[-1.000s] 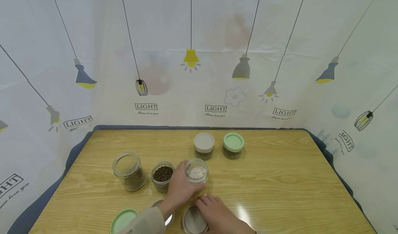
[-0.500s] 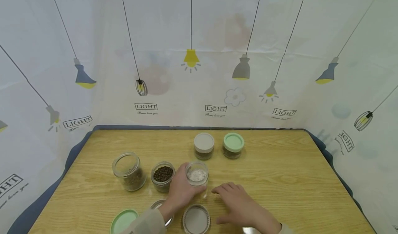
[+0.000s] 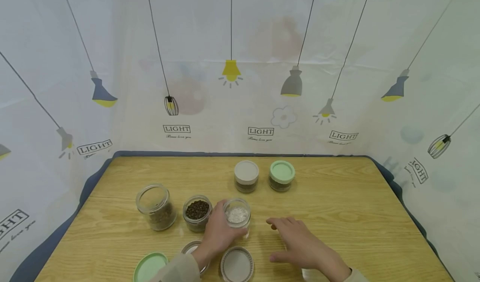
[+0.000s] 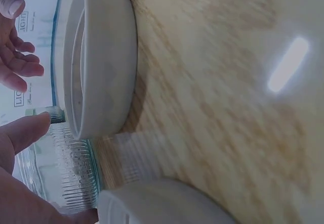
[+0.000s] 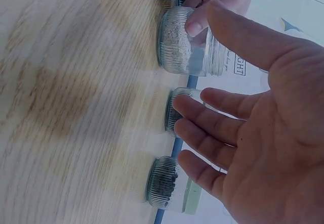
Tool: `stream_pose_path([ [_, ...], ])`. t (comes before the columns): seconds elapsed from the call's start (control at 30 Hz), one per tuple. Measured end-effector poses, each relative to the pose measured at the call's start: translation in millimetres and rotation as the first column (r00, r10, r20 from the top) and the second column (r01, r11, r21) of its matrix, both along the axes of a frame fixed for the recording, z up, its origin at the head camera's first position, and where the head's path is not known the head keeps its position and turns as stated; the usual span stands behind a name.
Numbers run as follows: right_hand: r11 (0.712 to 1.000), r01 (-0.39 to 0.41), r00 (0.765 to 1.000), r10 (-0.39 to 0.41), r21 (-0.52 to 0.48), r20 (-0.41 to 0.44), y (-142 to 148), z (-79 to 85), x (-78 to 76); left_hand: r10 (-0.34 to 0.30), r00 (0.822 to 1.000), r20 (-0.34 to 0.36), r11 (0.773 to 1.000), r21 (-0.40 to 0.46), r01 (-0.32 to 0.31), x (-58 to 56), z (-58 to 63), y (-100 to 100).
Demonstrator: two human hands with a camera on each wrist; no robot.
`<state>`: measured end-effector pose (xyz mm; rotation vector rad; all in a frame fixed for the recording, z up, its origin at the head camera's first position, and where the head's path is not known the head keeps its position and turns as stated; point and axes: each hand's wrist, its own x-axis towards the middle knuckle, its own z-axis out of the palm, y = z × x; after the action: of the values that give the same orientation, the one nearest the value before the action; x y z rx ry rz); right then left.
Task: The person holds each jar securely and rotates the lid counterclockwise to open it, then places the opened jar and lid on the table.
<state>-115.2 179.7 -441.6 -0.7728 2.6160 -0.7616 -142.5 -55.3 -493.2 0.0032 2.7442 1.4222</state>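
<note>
My left hand (image 3: 221, 232) grips a ribbed glass jar (image 3: 237, 215) part-filled with white granules, its mouth uncovered. The right wrist view shows this jar's base at the tabletop. To its right, my right hand (image 3: 300, 242) hovers with fingers spread and holds nothing. A light grey lid (image 3: 237, 265) lies underside up in front of the jar. My left wrist partly covers another round lid (image 3: 193, 247). Left of the held jar stands an open jar of dark brown grains (image 3: 197, 210).
A taller open jar (image 3: 155, 207) with brownish contents stands further left. Near the front lies a green lid (image 3: 150, 267), partly under my sleeve. At the back are a grey-lidded jar (image 3: 246, 176) and a green-lidded jar (image 3: 281, 175), both on the wooden table (image 3: 348, 207).
My right hand has left the grey lid and moved right, its fingers spreading. The jar in my left hand has come slightly nearer to me and lower.
</note>
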Motion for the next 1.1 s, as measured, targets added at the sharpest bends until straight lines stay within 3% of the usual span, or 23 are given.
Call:
stream_pose_path([
  [0.13, 1.000, 0.006, 1.000, -0.006, 0.002, 0.011, 1, -1.2, -0.8, 0.006, 1.000, 0.021, 1.000, -0.002, -0.006, 0.0, -0.3, 2],
  [0.33, 1.000, 0.011, 1.000, -0.011, 0.006, 0.000, 2, -1.2, -1.8, -0.008, 1.000, -0.009, 1.000, -0.003, 0.008, 1.0, 2.1, 4],
  [0.5, 1.000, 0.006, 0.999, -0.006, -0.002, -0.053, 3, 1.2, -1.4, -0.045, 0.997, -0.065, 0.997, -0.061, 0.041, 2.3, 11.4, 8],
  [0.7, 1.000, 0.007, 0.998, -0.008, -0.009, -0.057, 5, 4.8, -2.7, -0.129, 0.983, -0.133, 0.987, -0.117, 0.114, 0.6, 36.1, 11],
  [0.83, 1.000, 0.004, 1.000, -0.005, -0.019, -0.023, 6, 6.6, -3.8, -0.188, 0.971, -0.146, 0.970, -0.182, 0.160, -8.3, 59.0, 12],
  [1.1, 1.000, 0.001, 1.000, 0.000, -0.020, 0.032, 9, 7.4, -4.1, -0.205, 0.978, -0.045, 0.946, -0.265, 0.186, -41.3, 99.5, 17],
])
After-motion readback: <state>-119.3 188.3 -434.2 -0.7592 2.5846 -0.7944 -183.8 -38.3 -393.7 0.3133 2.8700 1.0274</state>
